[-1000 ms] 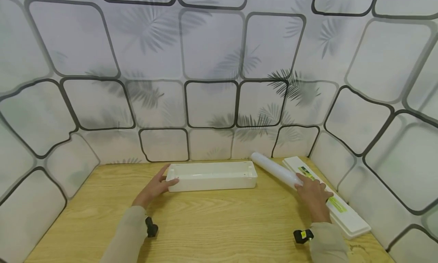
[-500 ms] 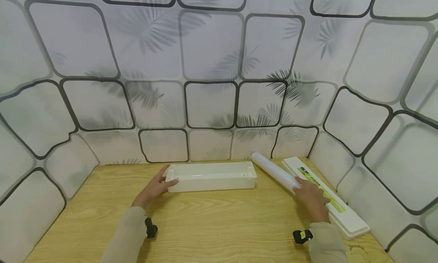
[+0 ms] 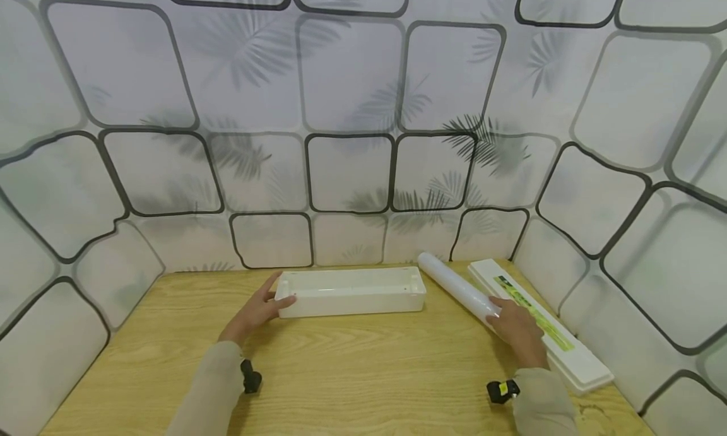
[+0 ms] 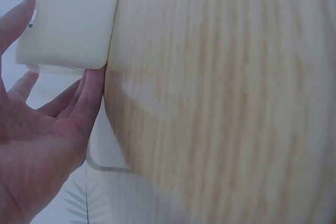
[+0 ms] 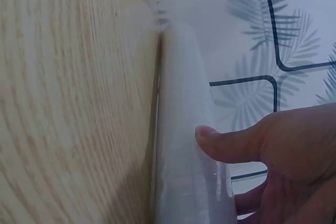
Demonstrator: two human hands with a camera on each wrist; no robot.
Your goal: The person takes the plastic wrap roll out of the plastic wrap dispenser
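Note:
A long white plastic box [image 3: 350, 302] stands open-topped on the table near the back wall. My left hand [image 3: 258, 310] holds its left end, thumb at the front rim and fingers along the end wall. In the left wrist view, the fingers [image 4: 86, 98] touch the box's end [image 4: 73, 22]. A roll of cling film [image 3: 454, 283] lies slantwise to the right of the box. My right hand [image 3: 515, 327] grips its near end. The right wrist view shows the thumb on the roll [image 5: 184, 108], while the other fingers are mostly hidden beyond it.
A long white lid [image 3: 579, 362] with a green label lies along the right side, partly behind my right hand. The wooden table [image 3: 341, 373] meets a patterned cloth wall [image 3: 346, 177] at the back and sides.
The fingers of my right hand have drawn in a little around the roll's near end. The left hand and the box stay in place.

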